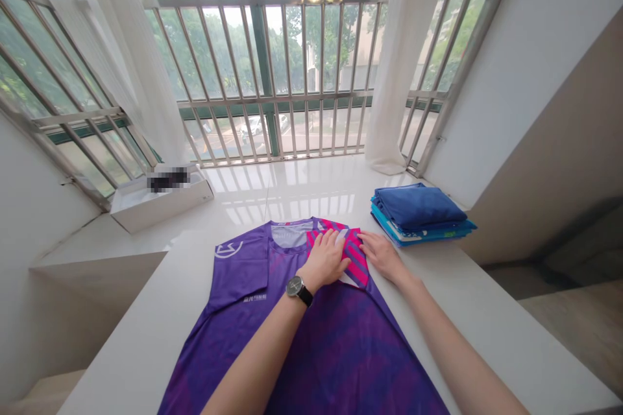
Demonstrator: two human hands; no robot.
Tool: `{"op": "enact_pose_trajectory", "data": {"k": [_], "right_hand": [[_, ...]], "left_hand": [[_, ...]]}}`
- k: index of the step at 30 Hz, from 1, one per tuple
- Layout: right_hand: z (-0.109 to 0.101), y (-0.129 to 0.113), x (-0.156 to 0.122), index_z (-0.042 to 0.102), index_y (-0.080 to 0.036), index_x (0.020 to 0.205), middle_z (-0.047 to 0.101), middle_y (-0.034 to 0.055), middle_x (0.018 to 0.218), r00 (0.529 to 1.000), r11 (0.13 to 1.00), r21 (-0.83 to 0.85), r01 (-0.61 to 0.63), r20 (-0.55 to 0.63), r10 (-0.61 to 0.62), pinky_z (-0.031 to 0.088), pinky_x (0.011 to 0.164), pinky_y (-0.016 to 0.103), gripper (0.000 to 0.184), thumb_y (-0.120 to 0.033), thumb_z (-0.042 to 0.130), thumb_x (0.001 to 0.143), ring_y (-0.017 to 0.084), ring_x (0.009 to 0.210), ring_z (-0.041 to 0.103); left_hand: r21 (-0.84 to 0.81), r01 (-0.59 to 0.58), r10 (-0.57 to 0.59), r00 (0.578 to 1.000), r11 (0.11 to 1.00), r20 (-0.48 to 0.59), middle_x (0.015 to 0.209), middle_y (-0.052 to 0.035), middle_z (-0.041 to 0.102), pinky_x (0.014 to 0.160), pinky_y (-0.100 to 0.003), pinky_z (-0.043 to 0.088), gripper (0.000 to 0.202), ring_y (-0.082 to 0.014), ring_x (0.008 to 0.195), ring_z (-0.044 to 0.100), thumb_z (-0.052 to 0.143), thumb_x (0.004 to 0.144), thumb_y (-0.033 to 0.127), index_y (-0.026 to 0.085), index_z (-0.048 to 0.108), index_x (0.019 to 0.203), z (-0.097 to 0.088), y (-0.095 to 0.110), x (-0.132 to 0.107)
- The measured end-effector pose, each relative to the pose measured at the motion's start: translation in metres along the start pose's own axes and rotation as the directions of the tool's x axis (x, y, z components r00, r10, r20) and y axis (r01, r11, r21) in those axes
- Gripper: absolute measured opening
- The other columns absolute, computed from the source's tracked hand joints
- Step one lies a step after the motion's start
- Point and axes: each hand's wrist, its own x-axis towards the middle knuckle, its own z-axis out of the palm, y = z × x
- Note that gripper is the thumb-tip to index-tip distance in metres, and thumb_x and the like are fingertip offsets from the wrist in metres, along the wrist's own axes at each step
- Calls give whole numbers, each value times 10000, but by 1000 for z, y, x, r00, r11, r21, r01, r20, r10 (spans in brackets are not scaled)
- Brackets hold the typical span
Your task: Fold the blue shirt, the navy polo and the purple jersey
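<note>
A purple sports shirt (253, 272) lies flat on the white table (487, 318), collar pointing away from me. Its right sleeve (354, 256), pink with stripes, is folded inward over the chest. My left hand (327, 260), with a black watch on the wrist, lies flat with fingers stretched out on the folded sleeve. My right hand (383, 254) rests open on the sleeve's outer edge, fingers flat on the cloth.
A stack of folded blue garments (417, 213) sits on the table at the right, near the wall. A white box (160, 198) stands on the window ledge at the left. Barred windows and white curtains are behind.
</note>
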Motion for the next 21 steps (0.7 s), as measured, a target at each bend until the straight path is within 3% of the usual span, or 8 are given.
{"op": "enact_pose_trajectory", "data": {"k": [2,5,10,14,18,21], "right_hand": [[1,1,0,700,-207,1167,682,108,1249,1000,999,-43,-12,5,12,466,1036,459,383,-321,404,953,261,1167,612],[2,1,0,691,-191,1187,678,124,1247,999,997,-72,-41,2,41,476,1018,457,421,-332,359,971,264,1169,608],[3,-2,-3,651,-237,1252,650,103,1304,999,991,-132,-22,27,26,463,1010,483,423,-413,386,973,279,1201,579],[5,-3,-4,639,-252,1266,623,87,1349,999,978,-207,4,54,8,447,1021,466,421,-391,355,987,261,1205,571],[1,-5,-4,636,-213,1261,605,118,1359,999,977,-214,1,35,7,445,1028,467,436,-399,351,988,267,1226,561],[-7,-18,-3,642,-194,1239,608,142,1335,998,984,-180,0,-67,-12,431,1050,476,469,-430,318,997,275,1250,545]], "left_hand": [[-17,-98,98,995,995,7,1541,-145,383,1185,-469,234,561,-285,1466,263,431,966,479,171,427,1435,3,13,-1],[-28,-129,129,992,991,-1,1527,-133,413,1187,-471,232,554,-275,1448,307,404,974,521,199,453,1422,11,25,-5],[-24,-124,123,992,992,-33,1541,-127,398,1196,-490,203,579,-274,1448,313,401,970,545,215,443,1443,23,25,-8],[-77,-111,109,994,991,-22,1538,-130,402,1194,-499,212,588,-276,1450,313,438,957,541,213,435,1446,24,23,-1],[-196,-51,48,999,979,-22,1533,-148,403,1173,-418,304,538,-241,1446,328,453,976,458,174,445,1433,-1,8,-6],[-165,-19,0,993,986,-118,1529,-113,416,1187,-416,284,449,-220,1447,325,436,990,391,213,480,1400,-38,-27,-35]]}}
